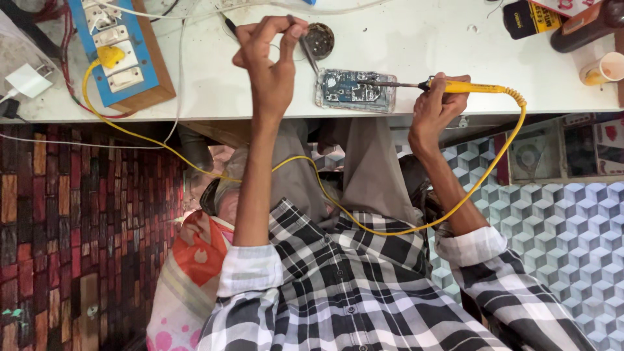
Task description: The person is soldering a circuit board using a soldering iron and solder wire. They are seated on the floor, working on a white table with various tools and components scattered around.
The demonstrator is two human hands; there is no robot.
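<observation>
1. The phone (355, 90), opened with its board bare, lies flat on the white bench (416, 45) close to the near edge; every place below is told from it.
2. The right hand (437, 106), just right of the phone, has its fingers wrapped shut round the yellow handle of a soldering iron (448, 86). The dark tip reaches left over the board; whether it touches cannot be made out.
3. The left hand (268, 55) is raised to the left of the phone, thumb and forefinger pinched together at the top of thin tweezers (309, 53). Their points slant down toward the phone's upper left corner; the ends are too fine to see.
4. A round tin (319, 39) sits just behind the phone, partly hidden by the tweezers.
5. The iron's yellow cord (338, 211) loops off its handle and down across the lap, passing behind the left forearm.
6. Far left of the phone stands a blue switch box (123, 55), cut off at the top edge.
7. Far right, a cup (604, 68) and a dark bottle (585, 26) are cropped by the frame.
</observation>
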